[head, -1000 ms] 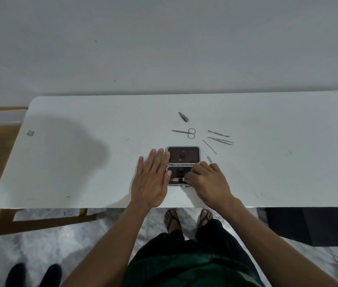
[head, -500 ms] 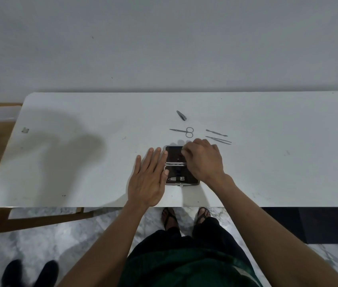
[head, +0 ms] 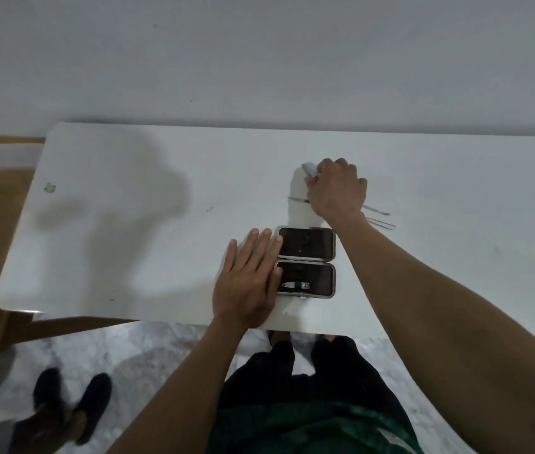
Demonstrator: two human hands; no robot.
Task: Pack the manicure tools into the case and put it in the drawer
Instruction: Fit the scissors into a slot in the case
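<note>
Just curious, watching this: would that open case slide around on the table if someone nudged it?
Probably. The case lies open and flat on a smooth white table, and the left hand rests flat against its side, perhaps steadying it. It looks rigid with a metal rim, so unlikely to flex or tip.

The white table [head: 128, 224] bears an open case [head: 305, 262]; thin metal tools [head: 379, 217] lie beyond it.
</note>
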